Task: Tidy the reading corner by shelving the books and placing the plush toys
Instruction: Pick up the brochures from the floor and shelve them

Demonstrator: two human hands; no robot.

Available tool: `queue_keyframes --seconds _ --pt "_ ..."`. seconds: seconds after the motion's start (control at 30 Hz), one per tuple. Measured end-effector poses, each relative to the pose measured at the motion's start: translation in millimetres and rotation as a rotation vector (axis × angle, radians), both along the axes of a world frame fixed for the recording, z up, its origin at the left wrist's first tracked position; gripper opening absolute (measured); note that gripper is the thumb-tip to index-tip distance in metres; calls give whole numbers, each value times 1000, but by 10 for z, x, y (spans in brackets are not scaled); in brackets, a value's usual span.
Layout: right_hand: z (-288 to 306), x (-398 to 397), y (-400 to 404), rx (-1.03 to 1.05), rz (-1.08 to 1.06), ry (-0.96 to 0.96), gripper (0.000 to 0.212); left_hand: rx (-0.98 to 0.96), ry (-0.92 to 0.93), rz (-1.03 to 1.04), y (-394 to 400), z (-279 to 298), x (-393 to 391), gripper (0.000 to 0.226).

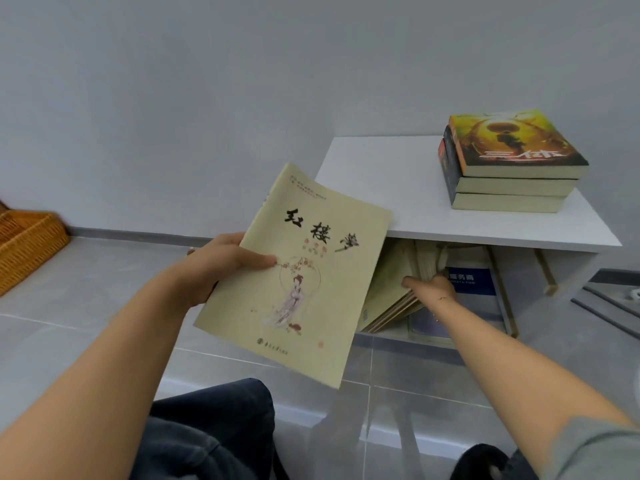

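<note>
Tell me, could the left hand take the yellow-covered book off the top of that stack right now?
Probably not: the left hand is already holding the thin cream paperback, so it isn't free. The yellow-covered book itself lies uncovered on the white shelf top.

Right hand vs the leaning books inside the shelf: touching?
Touching. The head view shows the right hand reaching into the white shelf, its fingers wrapped over the top edges of the leaning books.
</note>
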State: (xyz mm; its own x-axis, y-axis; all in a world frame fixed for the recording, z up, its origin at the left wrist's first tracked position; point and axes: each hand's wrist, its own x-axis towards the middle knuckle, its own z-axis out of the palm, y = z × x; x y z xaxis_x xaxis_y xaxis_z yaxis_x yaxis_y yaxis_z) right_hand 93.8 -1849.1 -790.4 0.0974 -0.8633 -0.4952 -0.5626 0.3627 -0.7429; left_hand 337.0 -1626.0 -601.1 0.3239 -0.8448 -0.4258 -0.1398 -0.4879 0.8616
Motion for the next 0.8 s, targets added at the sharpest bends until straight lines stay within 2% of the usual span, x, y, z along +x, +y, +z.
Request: queue_keyframes --seconds 0.13,0.27,0.33,0.5,0.6,0.67,0.73,0.8 --pt "-9 -62 -9 25 -11 -54 81 99 -102 -210 58 -8 -162 25" --pt "-11 -51 -10 31 -8 -49 77 225 -420 -353 -64 -264 -400 19" --pt "5 -57 0 26 -7 -51 78 227 -569 -376 -202 -480 -520 15" --pt "25 -87 -3 40 -16 -33 92 26 -800 -301 -457 -950 -764 32" --pt "24 -111 -3 45 -18 -9 82 -92 -920 -247 -555 -1155 -874 42" --pt "20 -122 -6 45 -24 -20 85 -130 -994 -233 -591 -1329 -945 44" --pt "3 -132 -23 45 -37 -35 93 -176 -1008 -203 -608 -1511 -1029 46" --pt "-19 -131 -39 43 -46 -44 89 -247 -964 -158 -639 -1674 -1131 49"
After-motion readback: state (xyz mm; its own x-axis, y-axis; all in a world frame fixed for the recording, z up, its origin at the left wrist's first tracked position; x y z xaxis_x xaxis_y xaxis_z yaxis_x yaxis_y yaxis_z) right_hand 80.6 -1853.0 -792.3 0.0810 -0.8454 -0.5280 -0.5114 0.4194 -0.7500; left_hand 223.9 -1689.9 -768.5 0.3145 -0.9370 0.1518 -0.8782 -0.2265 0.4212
